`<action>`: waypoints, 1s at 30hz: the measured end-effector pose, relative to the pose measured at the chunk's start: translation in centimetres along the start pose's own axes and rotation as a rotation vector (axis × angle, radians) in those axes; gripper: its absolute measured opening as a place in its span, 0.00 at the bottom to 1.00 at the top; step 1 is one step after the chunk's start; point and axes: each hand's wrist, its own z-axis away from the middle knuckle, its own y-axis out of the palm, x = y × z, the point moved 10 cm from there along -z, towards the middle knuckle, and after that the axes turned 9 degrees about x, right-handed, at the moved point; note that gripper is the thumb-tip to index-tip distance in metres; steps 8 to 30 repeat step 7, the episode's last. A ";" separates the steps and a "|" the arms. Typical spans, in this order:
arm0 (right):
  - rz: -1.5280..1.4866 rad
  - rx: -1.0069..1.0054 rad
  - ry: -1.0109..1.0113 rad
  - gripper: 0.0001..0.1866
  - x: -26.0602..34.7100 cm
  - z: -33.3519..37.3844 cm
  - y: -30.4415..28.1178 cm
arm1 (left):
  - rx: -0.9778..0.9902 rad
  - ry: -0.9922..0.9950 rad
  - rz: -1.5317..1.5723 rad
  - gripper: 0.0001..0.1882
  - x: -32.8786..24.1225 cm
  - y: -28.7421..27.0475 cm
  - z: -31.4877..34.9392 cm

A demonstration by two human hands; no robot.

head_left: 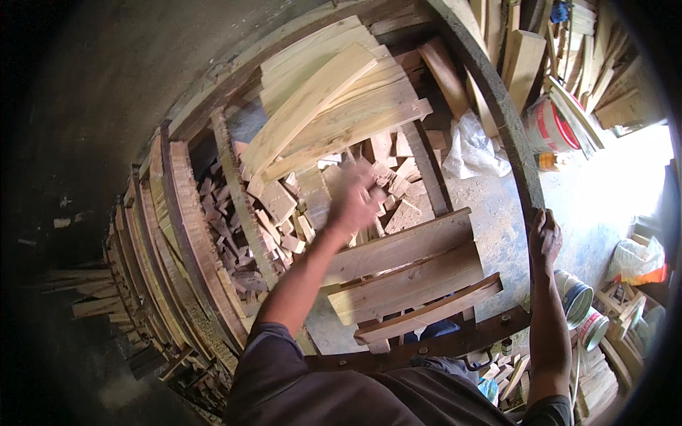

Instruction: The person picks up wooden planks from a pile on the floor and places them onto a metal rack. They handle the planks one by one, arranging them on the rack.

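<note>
My left hand (353, 201) is stretched out over a heap of small wood offcuts (273, 213) and is blurred by motion; whether it holds a piece I cannot tell. My right hand (544, 238) grips the edge of a long dark curved wooden beam (497, 106) that arcs up along the right side. Below my left arm lie pale flat planks (405, 273), and beyond the heap several long light boards (327, 99) are stacked at an angle.
Curved wooden ribs (185, 227) stand in rows at the left. A crumpled clear plastic bag (472, 153) lies on the concrete floor. A red and white bucket (550, 124), smaller tins (582, 312) and stacks of timber (590, 57) fill the right side.
</note>
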 end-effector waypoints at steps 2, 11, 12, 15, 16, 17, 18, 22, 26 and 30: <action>-0.011 0.023 -0.003 0.23 0.4 0.1 -0.4 | -0.134 -0.064 -0.201 0.38 3.3 -4.9 -4.8; -0.003 0.020 -0.004 0.22 0.4 0.1 -0.4 | -0.021 -0.454 -0.408 0.44 15.3 -9.7 -12.5; -0.003 0.020 -0.004 0.22 0.4 0.1 -0.4 | -0.021 -0.454 -0.408 0.44 15.3 -9.7 -12.5; -0.003 0.020 -0.004 0.22 0.4 0.1 -0.4 | -0.021 -0.454 -0.408 0.44 15.3 -9.7 -12.5; -0.003 0.020 -0.004 0.22 0.4 0.1 -0.4 | -0.021 -0.454 -0.408 0.44 15.3 -9.7 -12.5; -0.003 0.020 -0.004 0.22 0.4 0.1 -0.4 | -0.021 -0.454 -0.408 0.44 15.3 -9.7 -12.5; -0.003 0.020 -0.004 0.22 0.4 0.1 -0.4 | -0.021 -0.454 -0.408 0.44 15.3 -9.7 -12.5; -0.003 0.020 -0.004 0.22 0.4 0.1 -0.4 | -0.021 -0.454 -0.408 0.44 15.3 -9.7 -12.5; -0.003 0.020 -0.004 0.22 0.4 0.1 -0.4 | -0.021 -0.454 -0.408 0.44 15.3 -9.7 -12.5; -0.003 0.020 -0.004 0.22 0.4 0.1 -0.4 | -0.021 -0.454 -0.408 0.44 15.3 -9.7 -12.5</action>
